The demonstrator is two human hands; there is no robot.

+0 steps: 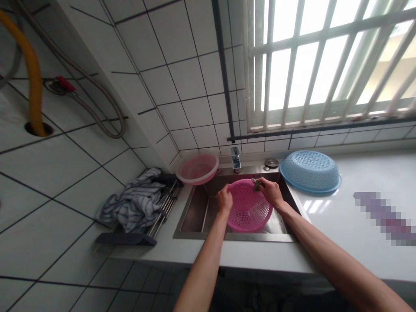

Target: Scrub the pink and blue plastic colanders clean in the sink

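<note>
A bright pink perforated basket (pixel 248 208) is tilted over the steel sink (pixel 198 216). My left hand (pixel 224 200) grips its left rim with the fingers closed. My right hand (pixel 269 191) is closed at the basket's upper right rim, pinching a small dark object (pixel 256 185) that I cannot make out against the basket.
A pale pink bowl (pixel 197 168) sits at the sink's back left corner, the faucet (pixel 235 158) behind the sink. A blue colander (pixel 310 171) lies upside down on the white counter (pixel 341 216). A striped cloth (pixel 136 203) lies on a drying rack (pixel 162 208) on the left.
</note>
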